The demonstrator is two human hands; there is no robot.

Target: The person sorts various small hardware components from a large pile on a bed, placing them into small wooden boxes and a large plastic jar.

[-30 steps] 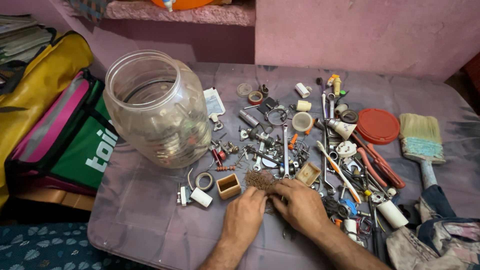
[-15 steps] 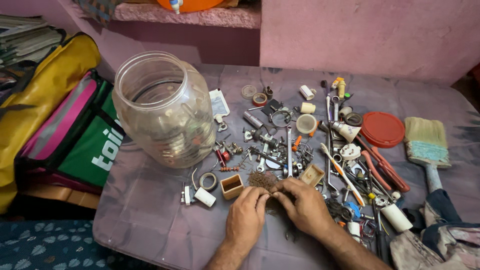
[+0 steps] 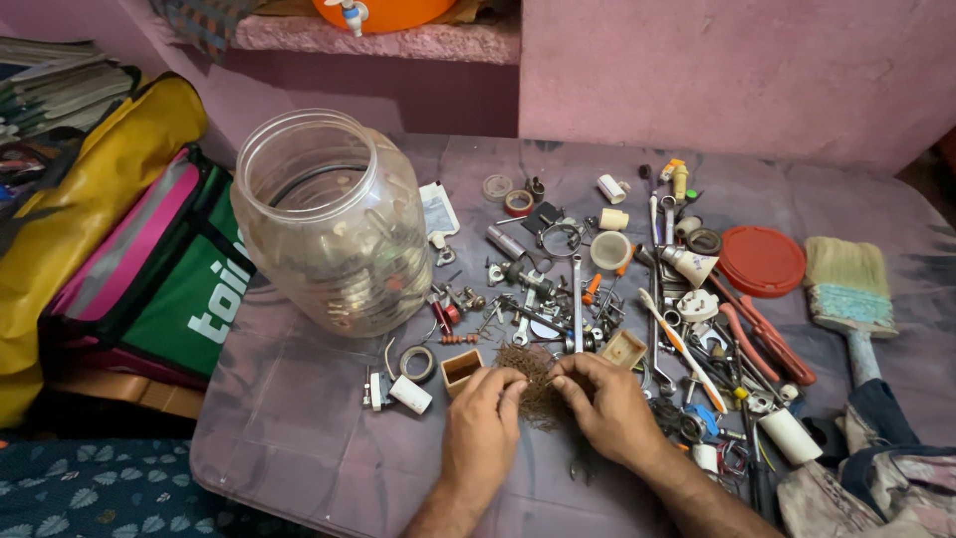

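Observation:
My left hand [image 3: 483, 428] and my right hand [image 3: 607, 403] rest side by side on the grey table [image 3: 299, 428]. Their fingertips pinch a tangled brown clump of thin rusty wire or nails [image 3: 538, 391] that lies between them. A small open tan box [image 3: 461, 370] sits just left of the clump. A second small tan box [image 3: 624, 348] lies just above my right hand.
A large clear plastic jar [image 3: 334, 224] with metal bits inside stands at the left. Spanners [image 3: 577, 299], pliers with red handles [image 3: 762, 334], a red lid [image 3: 762, 261], a paintbrush [image 3: 846, 289] and several small parts are scattered on the right. Bags [image 3: 149, 269] lie left of the table.
The fingers of both hands have drawn the brown clump a little apart and toward me. The view has shifted slightly, nothing else on the table has moved.

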